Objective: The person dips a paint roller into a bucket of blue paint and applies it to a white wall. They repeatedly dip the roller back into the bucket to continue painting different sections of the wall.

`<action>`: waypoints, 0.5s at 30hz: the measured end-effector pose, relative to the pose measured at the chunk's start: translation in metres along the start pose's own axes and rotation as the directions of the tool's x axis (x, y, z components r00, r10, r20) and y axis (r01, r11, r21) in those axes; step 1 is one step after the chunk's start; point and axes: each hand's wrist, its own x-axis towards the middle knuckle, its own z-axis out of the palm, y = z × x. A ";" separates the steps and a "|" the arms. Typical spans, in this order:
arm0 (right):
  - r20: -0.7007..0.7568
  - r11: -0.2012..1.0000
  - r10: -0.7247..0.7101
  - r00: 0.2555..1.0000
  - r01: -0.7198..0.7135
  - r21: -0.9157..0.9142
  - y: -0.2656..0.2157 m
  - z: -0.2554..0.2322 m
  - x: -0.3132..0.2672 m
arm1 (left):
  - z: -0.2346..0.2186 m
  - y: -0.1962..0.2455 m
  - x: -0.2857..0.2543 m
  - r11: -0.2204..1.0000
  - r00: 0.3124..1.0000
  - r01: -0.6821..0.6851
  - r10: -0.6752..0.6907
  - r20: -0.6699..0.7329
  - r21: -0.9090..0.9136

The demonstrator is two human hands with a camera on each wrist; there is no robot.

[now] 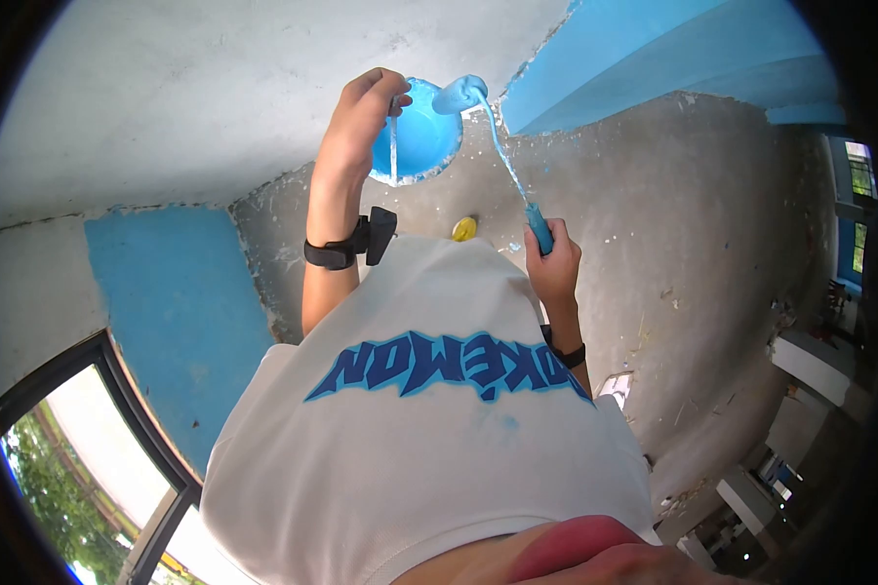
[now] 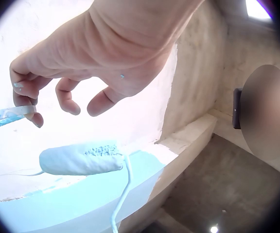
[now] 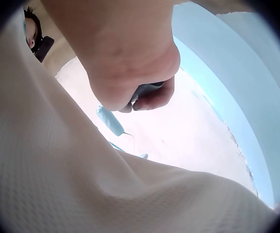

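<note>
My left hand [image 1: 369, 115] pinches the pale strap handle [image 1: 393, 151] of a bucket [image 1: 443, 148] coated with light blue paint. In the left wrist view, the handle [image 2: 9, 113] runs between thumb and fingers, while the other fingers hang loosely bent. My right hand [image 1: 556, 268] grips the blue handle [image 1: 538, 228] of a paint roller, its thumb lying along the grip. The paint-covered roller sleeve [image 1: 457, 95] overlaps the bucket's far right rim. In the right wrist view, the right hand [image 3: 130, 85] curls around the dark grip, with the roller sleeve [image 3: 110, 120] beyond it.
A white wall [image 1: 205, 97] rises ahead, with a blue-painted band [image 1: 654, 68] at right and a blue panel [image 1: 180, 312] at left. The grey floor [image 1: 673, 253] has paint spots and debris. A yellow object [image 1: 464, 229] shows below. A window [image 1: 98, 458] stands at lower left.
</note>
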 end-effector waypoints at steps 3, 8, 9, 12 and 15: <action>0.026 1.000 -0.026 0.999 0.025 0.011 0.014 0.014 -0.001 | 0.001 0.010 -0.005 1.000 1.000 0.016 -0.016 -0.024 -0.006; 0.134 0.999 -0.002 0.991 -0.004 0.044 0.027 0.027 -0.001 | -0.001 0.013 -0.005 0.999 1.000 0.001 -0.001 0.017 -0.047; 0.133 0.999 -0.001 0.991 -0.005 0.043 0.028 0.030 -0.001 | -0.001 0.014 -0.004 0.999 1.000 0.001 -0.001 0.018 -0.047; 0.147 0.996 -0.014 0.989 0.001 0.091 0.030 0.037 -0.002 | -0.001 0.015 -0.004 0.999 1.000 -0.011 0.011 0.021 -0.034; 0.210 0.992 0.026 0.977 -0.051 0.112 0.031 0.038 0.000 | -0.001 0.022 -0.006 0.998 0.999 -0.020 0.022 0.031 -0.061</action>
